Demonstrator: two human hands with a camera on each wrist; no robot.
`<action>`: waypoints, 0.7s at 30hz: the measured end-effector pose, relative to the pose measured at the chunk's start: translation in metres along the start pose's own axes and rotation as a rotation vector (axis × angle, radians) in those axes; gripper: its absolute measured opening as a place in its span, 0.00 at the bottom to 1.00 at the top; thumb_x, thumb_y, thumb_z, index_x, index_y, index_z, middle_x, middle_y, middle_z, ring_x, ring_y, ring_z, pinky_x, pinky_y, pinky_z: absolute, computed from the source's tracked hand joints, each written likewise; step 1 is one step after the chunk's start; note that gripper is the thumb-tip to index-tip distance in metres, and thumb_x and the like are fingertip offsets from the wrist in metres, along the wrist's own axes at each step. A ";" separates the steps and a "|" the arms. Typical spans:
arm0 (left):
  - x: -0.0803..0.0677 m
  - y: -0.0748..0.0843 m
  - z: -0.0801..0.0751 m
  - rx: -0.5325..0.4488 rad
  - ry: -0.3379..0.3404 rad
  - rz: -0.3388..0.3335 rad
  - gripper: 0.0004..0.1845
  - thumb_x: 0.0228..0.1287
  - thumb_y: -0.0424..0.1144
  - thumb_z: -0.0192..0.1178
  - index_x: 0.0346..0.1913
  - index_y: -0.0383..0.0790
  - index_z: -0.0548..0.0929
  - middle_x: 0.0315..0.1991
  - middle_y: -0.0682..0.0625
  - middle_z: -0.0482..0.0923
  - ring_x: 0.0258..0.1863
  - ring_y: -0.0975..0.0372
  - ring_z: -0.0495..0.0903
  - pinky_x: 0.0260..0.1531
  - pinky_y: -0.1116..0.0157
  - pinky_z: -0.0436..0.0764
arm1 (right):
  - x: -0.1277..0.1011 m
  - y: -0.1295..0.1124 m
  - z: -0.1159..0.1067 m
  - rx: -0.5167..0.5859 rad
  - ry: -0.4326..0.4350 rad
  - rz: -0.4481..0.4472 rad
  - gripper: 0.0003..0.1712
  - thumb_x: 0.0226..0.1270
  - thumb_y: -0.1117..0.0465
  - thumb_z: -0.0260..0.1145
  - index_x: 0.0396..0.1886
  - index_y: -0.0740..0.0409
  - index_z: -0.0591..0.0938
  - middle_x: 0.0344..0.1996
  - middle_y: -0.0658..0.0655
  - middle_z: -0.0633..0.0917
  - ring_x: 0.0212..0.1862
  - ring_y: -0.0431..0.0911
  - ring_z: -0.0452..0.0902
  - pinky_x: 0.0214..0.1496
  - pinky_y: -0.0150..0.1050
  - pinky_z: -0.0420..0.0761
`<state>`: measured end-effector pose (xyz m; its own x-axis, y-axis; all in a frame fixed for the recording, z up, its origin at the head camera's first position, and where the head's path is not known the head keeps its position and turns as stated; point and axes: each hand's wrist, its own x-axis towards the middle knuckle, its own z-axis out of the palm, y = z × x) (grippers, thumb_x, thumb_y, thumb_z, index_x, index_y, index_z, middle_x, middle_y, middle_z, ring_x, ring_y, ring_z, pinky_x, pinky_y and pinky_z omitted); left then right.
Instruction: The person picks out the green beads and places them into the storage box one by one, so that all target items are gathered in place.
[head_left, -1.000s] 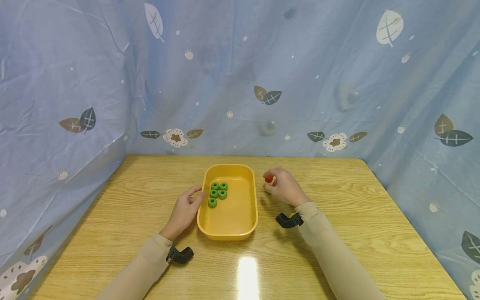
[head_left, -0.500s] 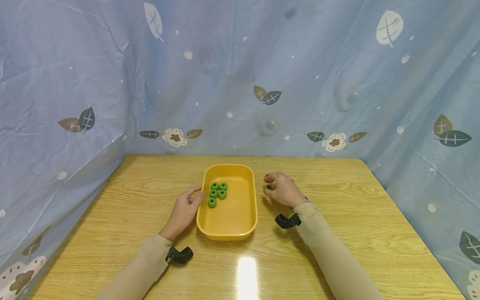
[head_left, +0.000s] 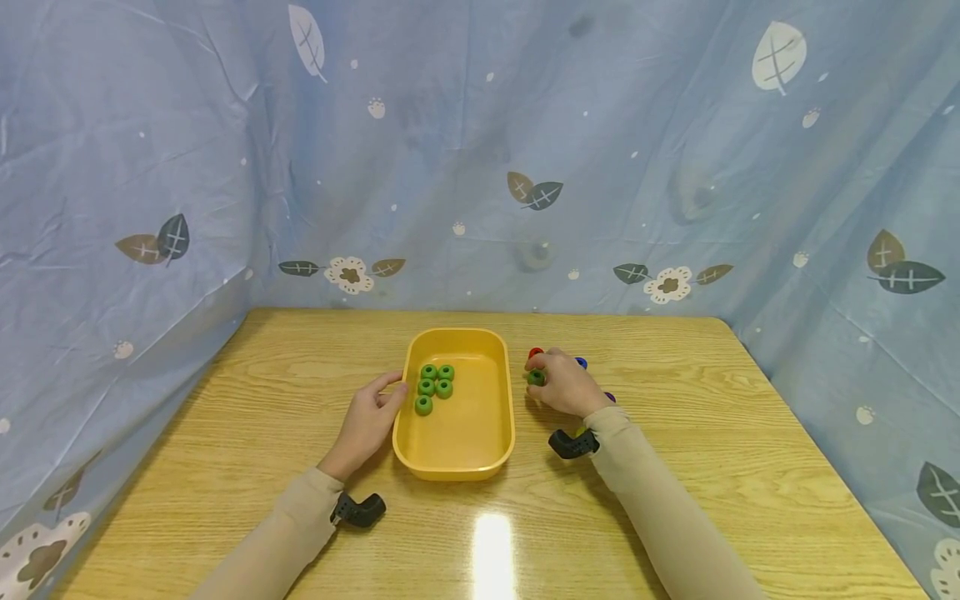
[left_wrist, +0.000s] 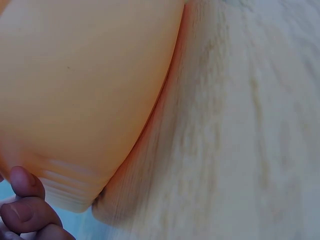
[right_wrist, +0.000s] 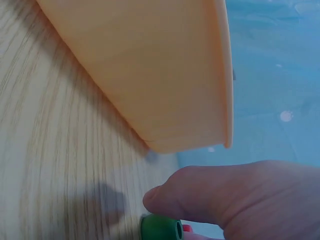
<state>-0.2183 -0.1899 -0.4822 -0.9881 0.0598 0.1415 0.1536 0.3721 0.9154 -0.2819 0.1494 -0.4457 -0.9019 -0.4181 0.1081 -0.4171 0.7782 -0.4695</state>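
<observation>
My left hand [head_left: 369, 421] holds the left rim of a yellow tray [head_left: 453, 454], thumb at the rim and fingers against the outer wall. In the left wrist view its fingertips [left_wrist: 30, 207] show beside the tray's side. Several green beads [head_left: 423, 405] with holes lie in the left half of the tray. Right of the tray, my right hand [head_left: 566, 385] pinches another green bead [head_left: 536, 378]. The right wrist view shows the thumb against this bead [right_wrist: 161, 228]; the opposing fingers are mostly out of frame.
A red bead [head_left: 536, 352] lies just behind the right hand. Blue beads [head_left: 581, 363] sit beyond it, and a yellow piece [head_left: 581, 431] is partly hidden by the wrist strap. Patterned blue cloth [head_left: 480, 167] hangs behind the wooden table [head_left: 675, 467].
My right hand has let go of the red bead, which now lies on the table, and has moved slightly nearer to me onto a green bead. The left hand stays at the tray.
</observation>
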 end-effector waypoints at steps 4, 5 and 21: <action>0.001 -0.002 0.000 0.002 0.003 0.004 0.26 0.83 0.47 0.54 0.72 0.32 0.74 0.43 0.34 0.90 0.39 0.52 0.91 0.36 0.69 0.82 | -0.001 0.001 0.000 -0.002 -0.010 -0.010 0.18 0.67 0.65 0.73 0.55 0.63 0.87 0.50 0.63 0.85 0.43 0.51 0.76 0.49 0.48 0.80; 0.002 -0.002 0.000 0.004 0.005 0.005 0.26 0.83 0.47 0.54 0.72 0.32 0.74 0.43 0.34 0.90 0.39 0.52 0.91 0.36 0.69 0.82 | -0.001 0.001 0.000 0.001 -0.012 -0.013 0.18 0.67 0.65 0.73 0.55 0.63 0.87 0.50 0.62 0.85 0.43 0.51 0.76 0.49 0.47 0.80; 0.001 -0.002 0.001 0.009 0.004 0.000 0.26 0.83 0.48 0.54 0.72 0.33 0.74 0.44 0.35 0.90 0.43 0.51 0.91 0.40 0.70 0.83 | 0.002 0.004 0.000 -0.003 -0.023 -0.038 0.11 0.63 0.72 0.73 0.45 0.60 0.88 0.43 0.58 0.87 0.46 0.51 0.81 0.52 0.49 0.82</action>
<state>-0.2201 -0.1897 -0.4845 -0.9881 0.0559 0.1431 0.1536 0.3807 0.9119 -0.2850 0.1516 -0.4478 -0.8827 -0.4580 0.1052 -0.4511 0.7633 -0.4625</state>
